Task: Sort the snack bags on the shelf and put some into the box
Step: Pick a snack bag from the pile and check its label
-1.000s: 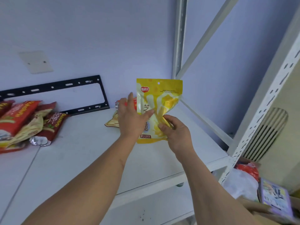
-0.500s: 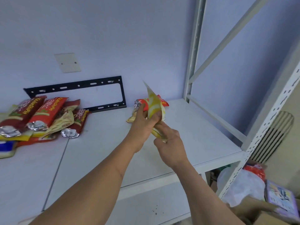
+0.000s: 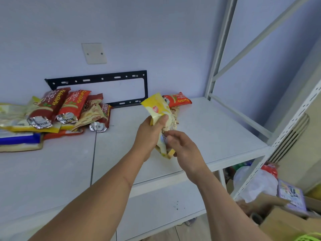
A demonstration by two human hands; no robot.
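Note:
A yellow snack bag is held tilted above the white shelf board, its top pointing up and left. My left hand grips its middle, thumb across the front. My right hand is at the bag's lower end with its fingers curled towards it; whether they pinch it is hidden. Behind the bag lie a red snack bag and a beige one. A pile of red and yellow snack bags lies at the left. A cardboard box stands on the floor at lower right.
A black metal bracket leans against the back wall. The white shelf upright and slanted braces close off the right side. Below the shelf are a white plastic bag and a purple packet by the box.
The yellow bag has turned from upright and facing me to tilted towards the left. My view has swung left, bringing the left pile into sight. My right hand's hold on the bag's bottom looks looser.

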